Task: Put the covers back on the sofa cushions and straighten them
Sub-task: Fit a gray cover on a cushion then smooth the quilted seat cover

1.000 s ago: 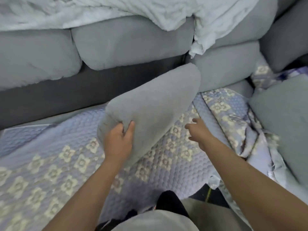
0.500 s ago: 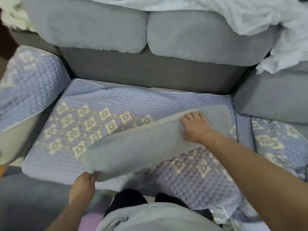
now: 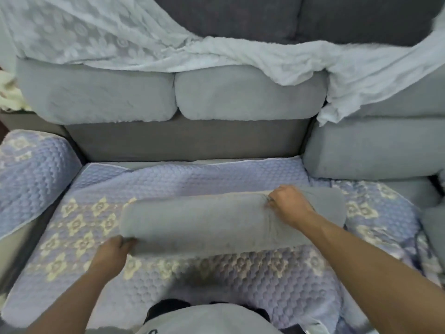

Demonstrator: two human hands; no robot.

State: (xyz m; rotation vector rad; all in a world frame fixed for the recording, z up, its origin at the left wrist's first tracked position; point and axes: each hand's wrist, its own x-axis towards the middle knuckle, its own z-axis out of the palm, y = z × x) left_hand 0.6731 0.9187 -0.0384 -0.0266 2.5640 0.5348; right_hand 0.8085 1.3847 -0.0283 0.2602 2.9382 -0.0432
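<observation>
On the purple quilted sofa cover (image 3: 168, 179) lies a long grey cushion (image 3: 216, 222). Left hand (image 3: 113, 253) grips its near end, seemingly from below; right hand (image 3: 290, 204) pinches its top fabric.

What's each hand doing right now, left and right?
Left hand: grips the near-left end of the grey cushion.
Right hand: fingers curled, pinching the cushion's fabric near its right end.
</observation>
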